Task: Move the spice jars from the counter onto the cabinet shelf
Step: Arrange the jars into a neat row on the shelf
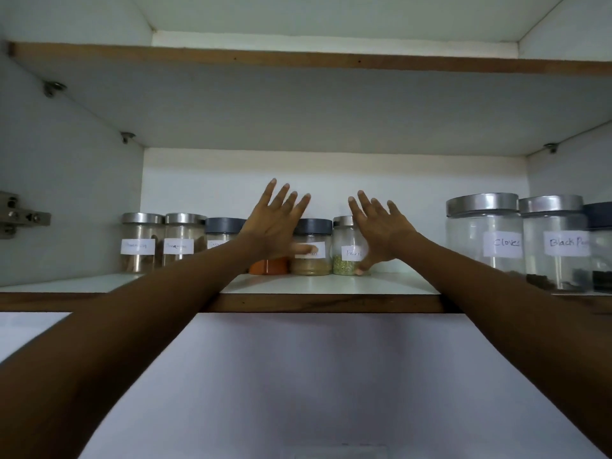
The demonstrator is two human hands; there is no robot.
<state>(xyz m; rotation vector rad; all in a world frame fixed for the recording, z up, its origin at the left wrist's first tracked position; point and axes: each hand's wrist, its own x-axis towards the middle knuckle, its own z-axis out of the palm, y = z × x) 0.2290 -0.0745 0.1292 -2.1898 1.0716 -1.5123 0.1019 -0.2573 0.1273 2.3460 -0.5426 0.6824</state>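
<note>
I am looking up into one cabinet (pixel 66 193) with two shelves: the upper shelf (pixel 298 104) overhead and the lower shelf (pixel 331 286), where every jar in my view stands. Two bare arms reach in over its front edge.

At the right stand three big jars: the Cloves jar (pixel 486 240), the Black Pepper jar (pixel 556 246) just beside it, and a dark-lidded jar (pixel 601 246) cut off by the frame.

Further back, left of centre, I count six small jars in one row: the far-left jar (pixel 140 243), the second jar (pixel 182 241), the grey jar (pixel 220 231), the orange jar (pixel 268 266), the tan jar (pixel 311 260) and the green jar (pixel 346 250).

The left hand (pixel 278 223) is spread, fingers straight and pointing up, covering most of the orange jar, with its thumb across the tan jar's label. The right hand (pixel 381 230) is also spread, at the green jar's right side, thumb tip at its base. I cannot tell whether either palm presses the glass.

I also count one hinge (pixel 20 215) and three pegs (pixel 54 87).
</note>
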